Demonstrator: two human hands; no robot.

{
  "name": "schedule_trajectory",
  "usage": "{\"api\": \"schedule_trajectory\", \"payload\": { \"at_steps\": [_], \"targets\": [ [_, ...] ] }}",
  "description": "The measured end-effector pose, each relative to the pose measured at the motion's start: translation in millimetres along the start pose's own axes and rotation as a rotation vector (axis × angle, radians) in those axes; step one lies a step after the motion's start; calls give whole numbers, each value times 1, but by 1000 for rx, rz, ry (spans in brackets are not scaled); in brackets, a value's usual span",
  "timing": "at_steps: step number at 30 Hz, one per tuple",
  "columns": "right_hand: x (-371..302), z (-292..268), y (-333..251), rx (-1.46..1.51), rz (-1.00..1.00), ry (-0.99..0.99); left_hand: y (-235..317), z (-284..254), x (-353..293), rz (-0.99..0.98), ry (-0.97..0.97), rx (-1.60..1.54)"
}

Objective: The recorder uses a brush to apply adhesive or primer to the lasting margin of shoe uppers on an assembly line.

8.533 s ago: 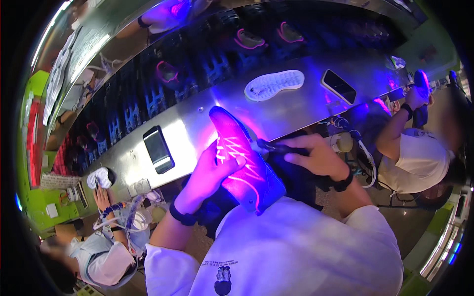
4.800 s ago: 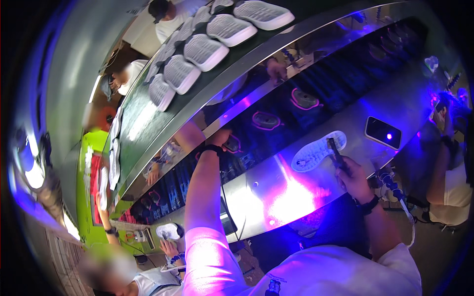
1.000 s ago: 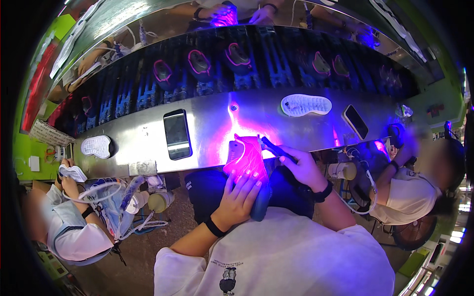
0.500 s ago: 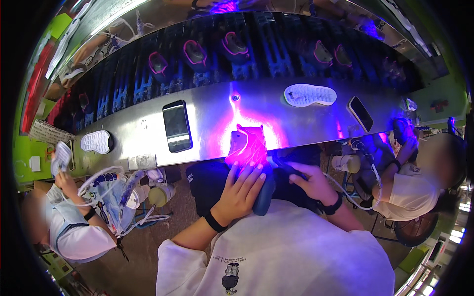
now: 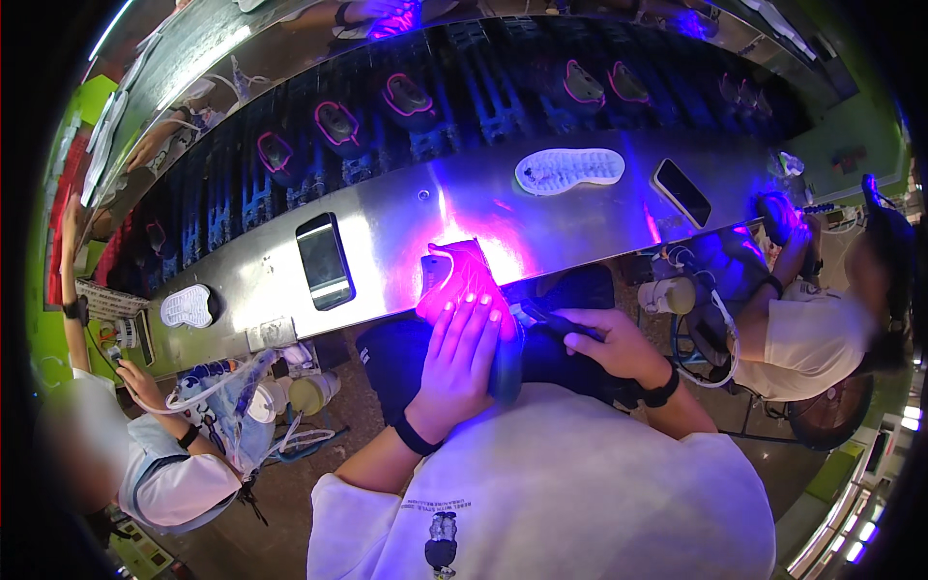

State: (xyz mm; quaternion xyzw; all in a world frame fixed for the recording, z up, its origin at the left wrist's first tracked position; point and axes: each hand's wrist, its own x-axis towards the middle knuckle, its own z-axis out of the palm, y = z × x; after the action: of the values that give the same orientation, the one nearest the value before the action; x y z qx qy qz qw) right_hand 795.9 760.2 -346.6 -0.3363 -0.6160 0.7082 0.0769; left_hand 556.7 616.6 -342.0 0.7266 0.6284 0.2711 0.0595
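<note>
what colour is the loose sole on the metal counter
White, lying flat on the counter: sole, head view.

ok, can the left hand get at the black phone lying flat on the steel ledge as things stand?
Probably yes. The left hand rests on the pink-lit shoe, and bare steel ledge lies between it and the black phone; nothing blocks it.
</note>
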Motion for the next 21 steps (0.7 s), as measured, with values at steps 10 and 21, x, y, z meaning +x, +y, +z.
{"api": "schedule_trajectory", "payload": {
  "at_steps": [10, 21],
  "targets": [
    [-23, -16, -7, -12, -37, 42, 19, 9, 34, -52, 12, 60],
    [-51, -18, 5, 259, 22, 77, 30, 19, 76, -135, 47, 123]
  ]
}}
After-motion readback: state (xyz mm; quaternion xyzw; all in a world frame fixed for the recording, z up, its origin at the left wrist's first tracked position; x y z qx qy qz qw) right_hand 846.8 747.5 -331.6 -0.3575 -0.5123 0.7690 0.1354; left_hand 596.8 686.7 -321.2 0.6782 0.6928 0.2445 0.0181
